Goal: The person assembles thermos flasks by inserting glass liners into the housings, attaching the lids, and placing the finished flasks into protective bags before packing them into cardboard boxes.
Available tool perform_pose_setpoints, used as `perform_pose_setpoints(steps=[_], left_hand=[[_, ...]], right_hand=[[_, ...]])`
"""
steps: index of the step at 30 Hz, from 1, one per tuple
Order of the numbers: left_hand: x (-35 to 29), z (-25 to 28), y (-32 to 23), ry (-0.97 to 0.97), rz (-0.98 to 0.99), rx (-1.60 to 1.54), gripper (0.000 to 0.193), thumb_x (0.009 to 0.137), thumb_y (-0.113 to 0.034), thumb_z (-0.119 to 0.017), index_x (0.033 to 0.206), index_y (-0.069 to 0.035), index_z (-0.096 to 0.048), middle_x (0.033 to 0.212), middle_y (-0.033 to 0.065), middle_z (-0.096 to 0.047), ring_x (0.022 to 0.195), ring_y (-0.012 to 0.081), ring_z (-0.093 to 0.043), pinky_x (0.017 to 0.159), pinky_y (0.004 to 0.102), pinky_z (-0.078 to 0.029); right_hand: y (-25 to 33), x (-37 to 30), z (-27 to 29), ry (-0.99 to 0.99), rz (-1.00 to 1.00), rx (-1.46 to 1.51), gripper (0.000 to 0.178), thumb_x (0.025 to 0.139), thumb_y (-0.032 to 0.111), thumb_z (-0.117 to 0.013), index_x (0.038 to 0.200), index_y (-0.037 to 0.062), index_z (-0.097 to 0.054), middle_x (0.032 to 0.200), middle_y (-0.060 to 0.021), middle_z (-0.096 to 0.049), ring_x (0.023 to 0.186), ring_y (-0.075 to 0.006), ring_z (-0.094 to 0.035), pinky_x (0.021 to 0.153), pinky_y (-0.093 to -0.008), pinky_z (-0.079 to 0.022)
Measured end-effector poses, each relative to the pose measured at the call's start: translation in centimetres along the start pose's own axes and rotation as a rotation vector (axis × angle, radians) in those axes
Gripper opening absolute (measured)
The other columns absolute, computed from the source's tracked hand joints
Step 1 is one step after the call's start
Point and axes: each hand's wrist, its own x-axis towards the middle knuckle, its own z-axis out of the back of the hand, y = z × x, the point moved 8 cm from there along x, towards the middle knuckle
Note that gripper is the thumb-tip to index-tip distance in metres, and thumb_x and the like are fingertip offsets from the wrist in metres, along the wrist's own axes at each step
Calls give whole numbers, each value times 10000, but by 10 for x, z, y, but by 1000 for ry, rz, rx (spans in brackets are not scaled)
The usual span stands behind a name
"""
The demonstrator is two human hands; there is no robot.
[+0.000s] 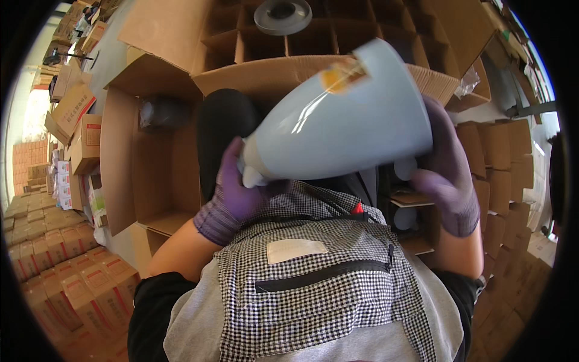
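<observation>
A pale blue thermos jug [344, 127] lies tilted across my lap, its narrow end low on the left and its wide base up on the right. My left hand [232, 196], in a purple glove, is closed round the narrow neck by a whitish spout-like part. At the base, my right hand [449, 181] grips the jug from the right side, thumb below and the other fingers partly hidden behind it. A blurred orange and brown label [344, 75] sits on the jug's upper side.
Ahead stands an open carton with cardboard dividers [310, 41]; a translucent round piece [282, 17] rests on them. An open carton [120, 157] on the left holds a dark wrapped object [161, 113]. Stacked cartons [90, 289] fill the lower left; more cardboard [497, 169] stands right.
</observation>
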Motion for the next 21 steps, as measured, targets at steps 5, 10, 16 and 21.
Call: perform_pose_setpoints(steps=[5, 10, 16, 21], left_hand=[[28, 13, -33, 189, -47, 266, 636, 913, -196, -688, 1448, 70, -470, 1447, 296, -518, 1340, 396, -537, 1164, 442, -418], [67, 144, -146, -235, -565, 217, 327, 926, -63, -613, 1225, 57, -670, 1247, 199, -680, 1181, 294, -654, 1029, 375, -492], [164, 117, -138, 524, -201, 482, 456, 702, -404, -886, 991, -62, -796, 906, 108, -741, 847, 206, -733, 789, 345, -570], [175, 92, -148, 707, -346, 476, 282, 758, -347, -844, 828, -92, -746, 849, 80, -693, 870, 263, -680, 848, 391, -525]], right_hand=[[15, 122, -59, 603, 142, -463, 419, 837, 194, -803, 1168, -24, -664, 1313, -155, -605, 1132, -318, -655, 976, -402, -552], [-2, 148, -136, 889, 116, -479, 420, 874, 227, -799, 1212, 1, -692, 1207, -173, -670, 1121, -316, -675, 999, -418, -540], [-32, 247, -78, 736, -84, -205, 420, 924, 326, -766, 1220, 30, -728, 1207, -142, -704, 1089, -253, -718, 936, -352, -579], [-148, 343, -102, 730, 26, -1124, 738, 818, 250, -724, 1527, 222, -524, 1579, -168, -451, 1360, -384, -529, 1135, -434, -466]])
